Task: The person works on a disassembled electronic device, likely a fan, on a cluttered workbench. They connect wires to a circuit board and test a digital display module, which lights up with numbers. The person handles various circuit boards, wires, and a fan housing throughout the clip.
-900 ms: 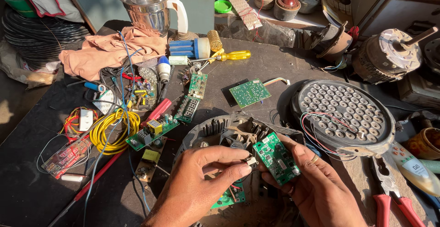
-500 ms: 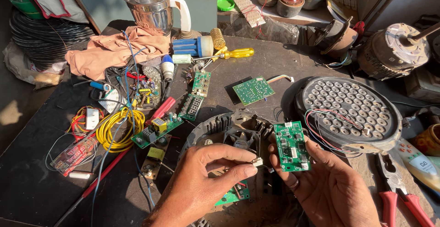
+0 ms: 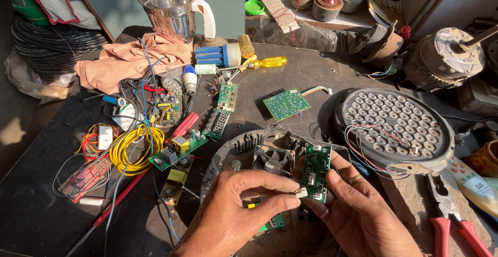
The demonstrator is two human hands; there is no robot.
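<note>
My right hand (image 3: 358,215) holds a small green circuit board (image 3: 315,171) upright by its edges, above an opened round appliance base (image 3: 244,150) with a small fan (image 3: 273,159) inside. My left hand (image 3: 244,205) pinches a small white connector (image 3: 301,192) at the board's lower left corner between thumb and forefinger. Red, white and black wires (image 3: 371,135) run from the board towards a round perforated plate (image 3: 394,127) lying on the right.
Several loose circuit boards (image 3: 286,103) lie about the dark bench, with a yellow wire coil (image 3: 132,148), a yellow-handled screwdriver (image 3: 264,62), a steel jug (image 3: 174,10), an orange cloth (image 3: 127,60), red-handled pliers (image 3: 451,220) and an electric motor (image 3: 443,60).
My right hand has turned the green board more upright and brought it closer to me. My left fingers have closed on the white connector at its corner.
</note>
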